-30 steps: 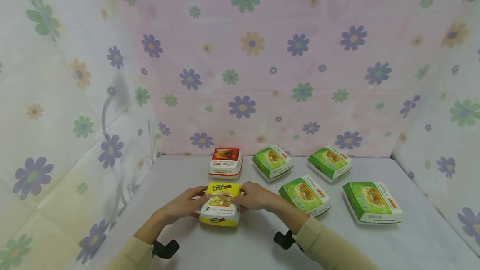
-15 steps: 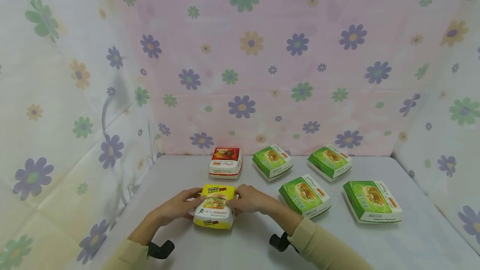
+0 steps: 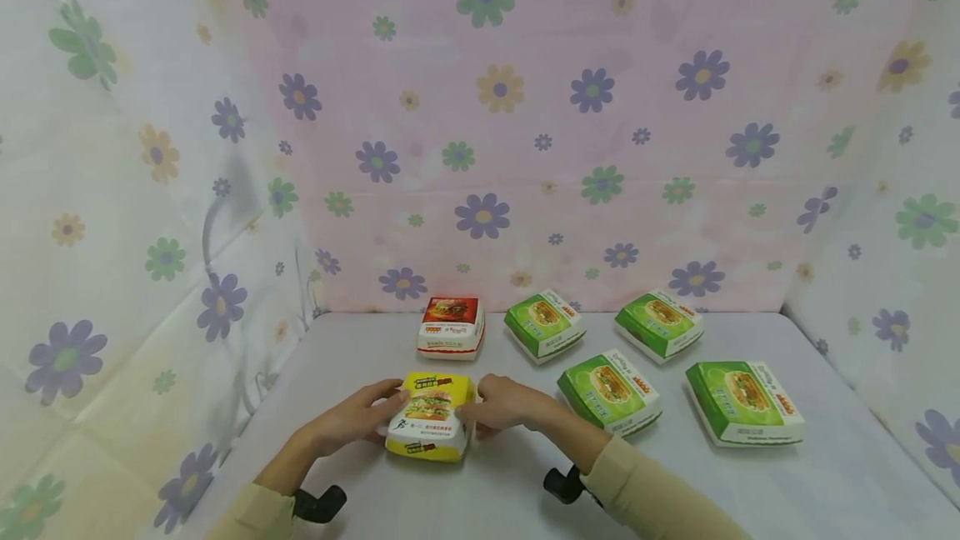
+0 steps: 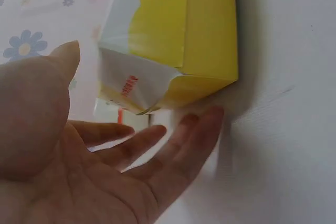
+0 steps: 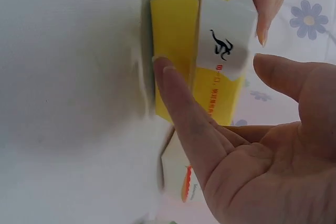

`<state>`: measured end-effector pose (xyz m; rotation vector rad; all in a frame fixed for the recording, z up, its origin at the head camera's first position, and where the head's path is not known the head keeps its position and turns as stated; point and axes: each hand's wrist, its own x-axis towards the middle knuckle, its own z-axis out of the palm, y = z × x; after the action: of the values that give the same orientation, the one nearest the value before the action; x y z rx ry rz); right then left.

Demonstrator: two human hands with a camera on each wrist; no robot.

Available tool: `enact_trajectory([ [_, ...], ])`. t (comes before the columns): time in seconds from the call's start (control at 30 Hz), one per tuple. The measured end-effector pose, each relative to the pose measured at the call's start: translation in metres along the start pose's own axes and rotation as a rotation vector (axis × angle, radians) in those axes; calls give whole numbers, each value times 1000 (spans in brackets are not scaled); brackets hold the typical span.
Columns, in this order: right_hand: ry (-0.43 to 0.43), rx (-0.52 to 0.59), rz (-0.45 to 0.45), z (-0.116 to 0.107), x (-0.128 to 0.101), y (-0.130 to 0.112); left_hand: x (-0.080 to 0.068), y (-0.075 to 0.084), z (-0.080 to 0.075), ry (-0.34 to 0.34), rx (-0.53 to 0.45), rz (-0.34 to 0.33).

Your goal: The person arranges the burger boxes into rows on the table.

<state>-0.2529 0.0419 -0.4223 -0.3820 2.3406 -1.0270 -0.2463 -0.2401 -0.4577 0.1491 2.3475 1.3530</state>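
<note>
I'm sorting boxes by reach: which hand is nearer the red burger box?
Right. The right hand sits below the red burger box, slightly right; the left hand lies farther down-left.

Yellow burger box (image 3: 429, 417) slid nearer the person, now flat on table | both hands loosened, fingers straighter at its sides

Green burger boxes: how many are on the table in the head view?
4. Two sit in the back row right of the red box: one beside it, one farther right. Two sit nearer: one by the right hand, one rightmost. None appear hidden.
</note>
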Motion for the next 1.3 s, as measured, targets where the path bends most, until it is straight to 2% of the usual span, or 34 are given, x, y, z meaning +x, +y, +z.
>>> enact_trajectory([
  [0.2, -31, -9, -43, -10, -11, 1, -7, 11, -7, 69, 91, 45],
  [0.43, -33, -109, -112, -23, -28, 1, -9, 19, -8, 160, 238, 106],
  [0.67, 4, -199, -163, -36, -42, 10, -4, 27, -3, 244, 321, 288],
  [0.87, 20, -200, -177, -49, -55, 18, -2, 42, 5, 316, 398, 412],
  [1.03, 30, -211, -208, -59, -67, 21, 0, 53, 11, 316, 414, 444],
  [1.17, 47, -232, -257, -68, -74, 26, 4, 62, 17, 286, 412, 444],
  [1.3, 67, -231, -283, -78, -84, 35, 10, 72, 25, 237, 400, 471],
])
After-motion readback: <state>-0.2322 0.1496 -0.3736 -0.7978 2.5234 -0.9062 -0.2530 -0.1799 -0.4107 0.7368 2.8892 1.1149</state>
